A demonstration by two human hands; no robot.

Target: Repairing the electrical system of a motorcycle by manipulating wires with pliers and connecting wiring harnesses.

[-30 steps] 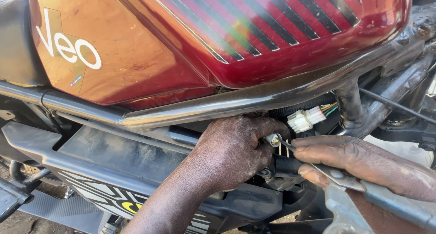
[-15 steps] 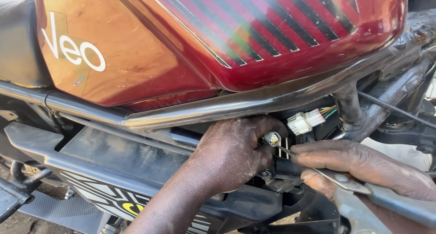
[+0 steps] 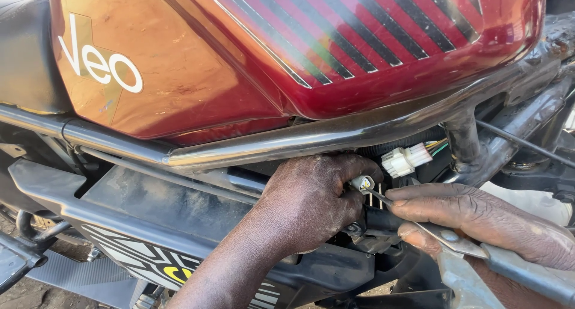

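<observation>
The left hand [image 3: 311, 204] pinches a small white plug [image 3: 362, 182] at centre frame, just below the chrome rail [image 3: 287, 146]. The right hand [image 3: 479, 222] grips pliers [image 3: 473, 249], their thin tip touching the plug. The plug looks free of any mate; a white connector [image 3: 406, 160] hangs loose just above right. Both forearms reach in from the lower edge, under the red tank [image 3: 269, 51].

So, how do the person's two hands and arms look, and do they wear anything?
The left hand and right hand are bare: no gloves, rings or watch show. Both look smeared with dust and grease. The left forearm is bare, with no sleeve in view.
</observation>
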